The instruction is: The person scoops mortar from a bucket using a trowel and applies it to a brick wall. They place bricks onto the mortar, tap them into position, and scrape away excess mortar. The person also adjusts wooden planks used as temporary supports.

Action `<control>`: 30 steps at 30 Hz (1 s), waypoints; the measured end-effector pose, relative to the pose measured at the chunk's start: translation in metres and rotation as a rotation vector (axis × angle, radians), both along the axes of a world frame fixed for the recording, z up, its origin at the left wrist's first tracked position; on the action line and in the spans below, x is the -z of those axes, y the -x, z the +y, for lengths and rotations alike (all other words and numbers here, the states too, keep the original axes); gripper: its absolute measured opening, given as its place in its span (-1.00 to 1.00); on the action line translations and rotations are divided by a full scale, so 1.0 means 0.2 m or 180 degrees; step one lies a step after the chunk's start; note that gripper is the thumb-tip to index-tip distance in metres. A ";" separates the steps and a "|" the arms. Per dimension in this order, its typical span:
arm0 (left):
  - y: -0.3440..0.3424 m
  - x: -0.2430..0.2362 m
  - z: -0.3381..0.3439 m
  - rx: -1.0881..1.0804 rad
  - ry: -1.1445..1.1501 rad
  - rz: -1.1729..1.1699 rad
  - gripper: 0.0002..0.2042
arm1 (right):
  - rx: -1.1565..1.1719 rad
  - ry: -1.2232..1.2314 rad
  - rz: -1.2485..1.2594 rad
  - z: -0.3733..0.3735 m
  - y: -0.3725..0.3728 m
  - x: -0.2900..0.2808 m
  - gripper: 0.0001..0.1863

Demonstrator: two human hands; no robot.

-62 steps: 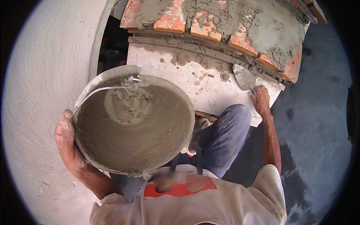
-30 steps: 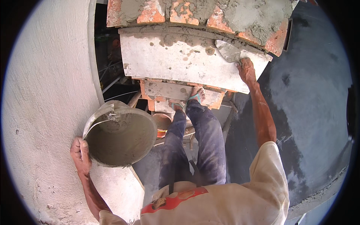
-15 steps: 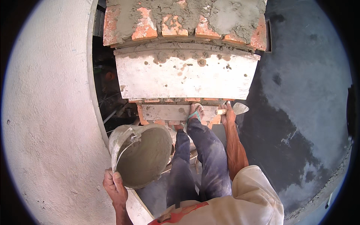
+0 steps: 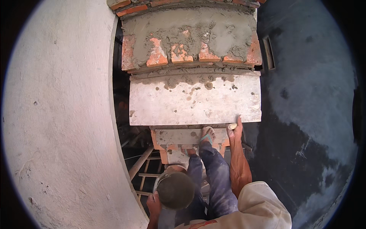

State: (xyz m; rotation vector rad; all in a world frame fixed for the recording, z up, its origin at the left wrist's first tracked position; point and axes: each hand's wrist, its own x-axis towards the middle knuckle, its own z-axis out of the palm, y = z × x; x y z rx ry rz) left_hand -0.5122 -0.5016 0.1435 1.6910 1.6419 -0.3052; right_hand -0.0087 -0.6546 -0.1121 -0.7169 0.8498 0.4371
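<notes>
Left hand (image 4: 154,201) is clenched on the rim of the round grey mortar-filled bucket (image 4: 175,190), now dropped low beside the knee, far smaller than 2 seconds ago. Right hand (image 4: 234,129) has left the wet brick course (image 4: 190,45) and grips a trowel handle at the pale plank's (image 4: 194,99) lower edge. Spreading has paused.

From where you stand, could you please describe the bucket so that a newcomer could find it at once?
Start at the pale plank below the mortared bricks, then look down past the person's foot. The round bucket, grey inside, sits at the left hand, the only round container here.
</notes>
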 end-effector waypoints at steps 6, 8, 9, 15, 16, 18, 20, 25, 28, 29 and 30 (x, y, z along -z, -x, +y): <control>0.01 0.04 0.05 0.0118 -0.0293 -0.0166 -0.56 | -0.0244 -0.0044 -0.0052 -0.01 0.00 -0.08 -0.41; -0.02 0.03 0.06 0.0161 -0.0284 -0.0091 -0.57 | -0.0389 0.0004 -0.0229 0.00 0.01 -0.13 -0.42; -0.04 0.04 0.07 0.0194 -0.0280 -0.0170 -0.57 | -0.0465 0.0026 -0.0196 -0.01 0.00 -0.16 -0.43; -0.14 0.02 0.11 0.0357 -0.0208 -0.0432 -0.59 | -0.0555 -0.0201 -0.0323 -0.12 0.11 -0.47 -0.45; -0.14 0.02 0.11 0.0373 -0.0183 -0.0439 -0.60 | -0.0541 -0.0148 -0.0306 -0.16 0.16 -0.52 -0.43; -0.14 0.02 0.09 0.0384 -0.0218 -0.0455 -0.61 | -0.0538 -0.0051 -0.0279 -0.22 0.24 -0.70 -0.39; -0.12 0.07 0.06 0.0417 -0.0313 -0.0498 -0.61 | -0.0500 -0.0031 -0.0333 -0.29 0.31 -0.88 -0.36; -0.12 0.09 0.01 0.0272 -0.0122 -0.0310 -0.59 | -0.0201 0.0232 -0.0426 -0.47 0.33 -1.18 -0.49; -0.09 0.16 0.00 0.0173 -0.0180 -0.0310 -0.57 | -0.0146 0.0216 -0.0679 -0.48 0.24 -1.30 -0.49; -0.08 0.17 -0.01 0.0124 -0.0192 -0.0306 -0.56 | -0.0142 0.0191 -0.0706 -0.49 0.20 -1.31 -0.49; -0.07 0.17 -0.02 0.0111 -0.0165 -0.0298 -0.56 | -0.0146 0.0169 -0.0729 -0.48 0.13 -1.30 -0.50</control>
